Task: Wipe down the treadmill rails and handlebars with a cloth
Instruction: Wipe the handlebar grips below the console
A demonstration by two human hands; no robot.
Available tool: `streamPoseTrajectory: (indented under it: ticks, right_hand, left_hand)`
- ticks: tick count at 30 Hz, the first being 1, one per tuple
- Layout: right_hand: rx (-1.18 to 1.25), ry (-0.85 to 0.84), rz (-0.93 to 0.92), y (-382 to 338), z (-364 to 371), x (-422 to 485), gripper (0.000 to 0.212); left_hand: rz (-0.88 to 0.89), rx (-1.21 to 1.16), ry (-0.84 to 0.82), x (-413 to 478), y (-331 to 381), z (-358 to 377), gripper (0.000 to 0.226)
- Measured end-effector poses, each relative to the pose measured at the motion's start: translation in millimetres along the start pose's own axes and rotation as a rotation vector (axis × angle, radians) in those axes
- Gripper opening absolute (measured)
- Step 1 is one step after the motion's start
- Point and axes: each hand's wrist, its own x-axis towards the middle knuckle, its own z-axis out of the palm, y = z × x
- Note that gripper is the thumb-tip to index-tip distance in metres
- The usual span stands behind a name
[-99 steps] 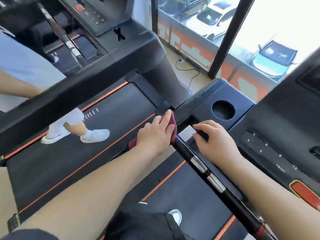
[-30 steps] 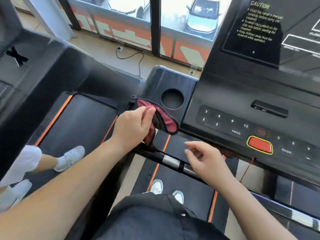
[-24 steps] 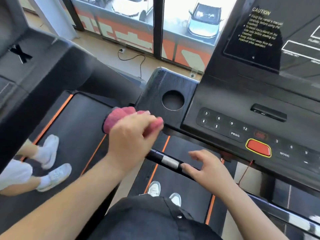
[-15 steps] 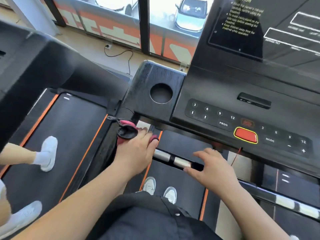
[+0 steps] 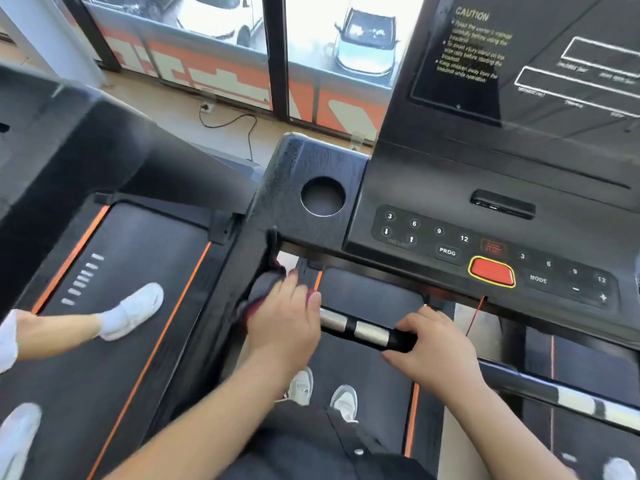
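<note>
The left hand (image 5: 282,327) clamps the dark red cloth (image 5: 262,289) onto the handlebar (image 5: 353,329), the cloth bunched at its eleven o'clock. At three o'clock, the right hand (image 5: 431,351) curls round the same handlebar.

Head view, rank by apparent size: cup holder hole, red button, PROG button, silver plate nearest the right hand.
1. cup holder hole
2. red button and silver plate: they look about alike, and the plate sits nearer the camera, so I won't rank them.
3. PROG button
</note>
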Motion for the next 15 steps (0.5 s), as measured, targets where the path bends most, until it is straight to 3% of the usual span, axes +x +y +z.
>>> streamPoseTrajectory:
  ticks: [3,7,9,11,13,15]
  right_hand:
    - [0.085,0.013,0.033,3.8,3.6,-0.3,0.041]
    - [0.091,0.016,0.008,6.5,6.0,-0.6,0.042]
    - [0.107,0.018,-0.006,9.5,5.4,-0.8,0.043]
    - [0.109,0.016,-0.027,12.4,5.4,-1.5,0.044]
    - [0.096,0.023,-0.051,13.9,7.4,-2.9,0.044]
    - [0.099,0.058,-0.089,17.1,11.9,-4.0,0.042]
  left_hand:
    - [0.079,-0.173,0.103,-17.3,38.9,21.9,0.046]
    - [0.370,-0.090,-0.018,-17.3,26.5,7.3,0.046]
    - [0.320,0.069,-0.018,1.0,1.8,1.1,0.043]
    - [0.124,0.153,0.035,4.7,-10.0,-3.0,0.051]
    - [-0.010,0.188,0.073,-4.3,13.3,2.4,0.057]
    - [0.004,0.141,0.099,-17.5,57.5,18.7,0.049]
